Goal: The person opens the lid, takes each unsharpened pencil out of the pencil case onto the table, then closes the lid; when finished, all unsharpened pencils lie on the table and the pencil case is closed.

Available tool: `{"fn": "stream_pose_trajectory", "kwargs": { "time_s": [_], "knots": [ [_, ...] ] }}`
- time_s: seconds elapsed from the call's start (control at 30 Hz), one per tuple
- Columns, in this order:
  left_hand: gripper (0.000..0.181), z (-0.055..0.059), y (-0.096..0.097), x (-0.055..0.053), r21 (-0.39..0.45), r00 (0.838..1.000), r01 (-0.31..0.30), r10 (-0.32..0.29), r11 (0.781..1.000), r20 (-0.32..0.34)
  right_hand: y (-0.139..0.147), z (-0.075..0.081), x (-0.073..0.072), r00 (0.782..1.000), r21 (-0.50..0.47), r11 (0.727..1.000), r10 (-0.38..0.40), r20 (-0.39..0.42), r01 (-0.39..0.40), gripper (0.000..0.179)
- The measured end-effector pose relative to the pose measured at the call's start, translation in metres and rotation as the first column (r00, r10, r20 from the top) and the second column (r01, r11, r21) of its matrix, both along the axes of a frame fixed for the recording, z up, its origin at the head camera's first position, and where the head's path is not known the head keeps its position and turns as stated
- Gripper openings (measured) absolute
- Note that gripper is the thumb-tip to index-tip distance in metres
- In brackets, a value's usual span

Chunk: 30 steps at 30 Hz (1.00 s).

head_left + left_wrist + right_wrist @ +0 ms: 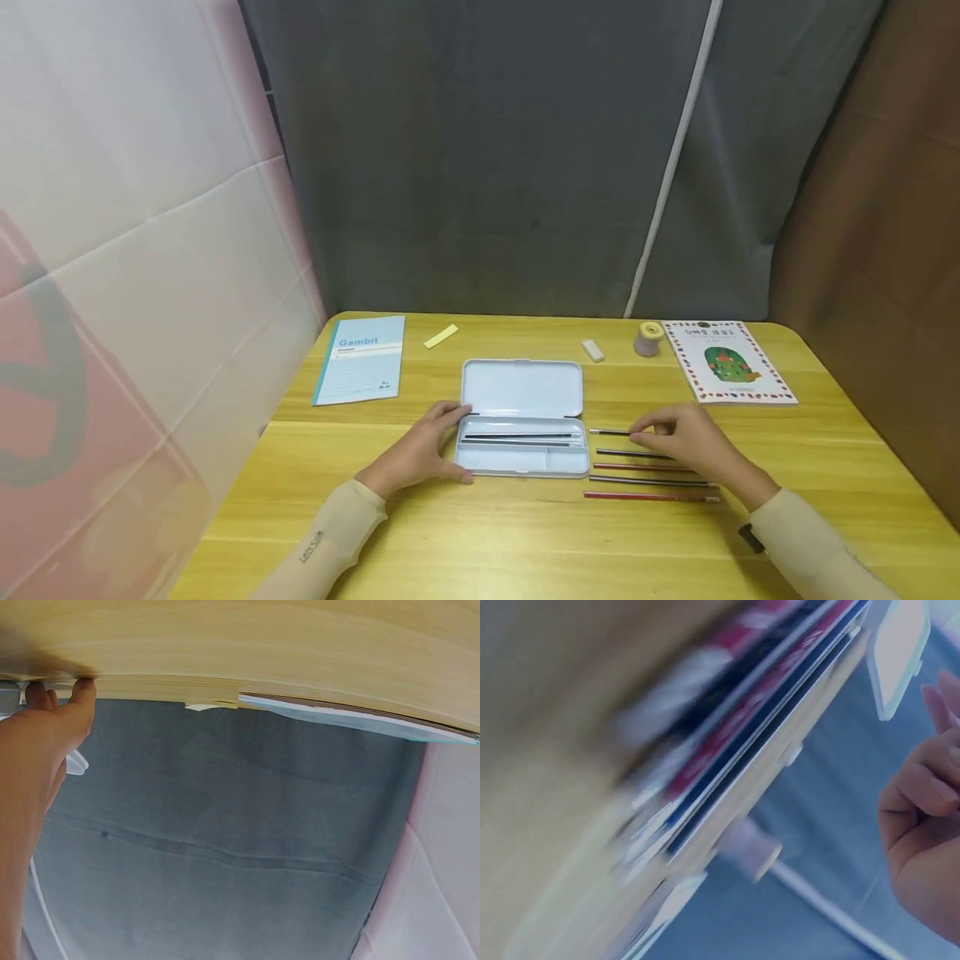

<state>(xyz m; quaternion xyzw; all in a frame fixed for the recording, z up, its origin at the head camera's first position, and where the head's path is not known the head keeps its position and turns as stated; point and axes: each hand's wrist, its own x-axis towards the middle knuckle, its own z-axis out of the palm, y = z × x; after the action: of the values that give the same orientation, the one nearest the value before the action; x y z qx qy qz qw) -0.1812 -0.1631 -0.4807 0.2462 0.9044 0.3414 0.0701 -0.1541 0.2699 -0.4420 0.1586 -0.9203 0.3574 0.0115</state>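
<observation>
I read the pencil case (522,388) as pale bluish white. Of the pencils (651,497) outside it I log two red, the others black. Notebook (360,375): light blue, teal spine, blue lettering. Booklet (727,365): white, border of small red and blue motifs, green picture patched red. Eraser (592,351) white; sleeves (337,521) beige, dark print; tabletop (480,542) yellow wood grain; curtain (480,167) dark grey.

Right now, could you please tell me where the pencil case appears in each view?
Head: pencil case below centre, lid open.
Left wrist: at the left edge, partly behind the left hand.
Right wrist: its lid at upper right.
Shared landmark: grey backdrop, bluish in the right wrist view.
</observation>
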Motion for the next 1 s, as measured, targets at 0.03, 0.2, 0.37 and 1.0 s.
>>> {"fn": "stream_pose_trajectory", "kwargs": {
  "time_s": [0.03,0.2,0.37,1.0],
  "knots": [
    [0.112,0.0,0.0,0.0,0.001,1.0,0.001,-0.001,1.0,0.0,-0.007,0.0,-0.005,1.0,-0.001,1.0,0.006,-0.004,-0.006,0.01],
    [0.112,-0.002,0.002,-0.001,0.003,1.0,0.014,-0.014,1.0,-0.002,-0.038,-0.003,-0.028,0.998,-0.012,0.998,0.057,-0.005,-0.057,0.009],
    [0.112,-0.003,0.002,-0.001,0.007,1.0,0.011,-0.011,1.0,0.0,-0.061,-0.012,-0.042,0.993,-0.028,0.993,0.118,0.025,-0.117,0.007],
    [0.112,-0.002,0.001,-0.001,0.0,1.0,0.006,-0.006,1.0,-0.007,-0.091,-0.018,-0.056,0.984,0.193,0.969,0.133,0.118,-0.154,0.003]
  ]
}}
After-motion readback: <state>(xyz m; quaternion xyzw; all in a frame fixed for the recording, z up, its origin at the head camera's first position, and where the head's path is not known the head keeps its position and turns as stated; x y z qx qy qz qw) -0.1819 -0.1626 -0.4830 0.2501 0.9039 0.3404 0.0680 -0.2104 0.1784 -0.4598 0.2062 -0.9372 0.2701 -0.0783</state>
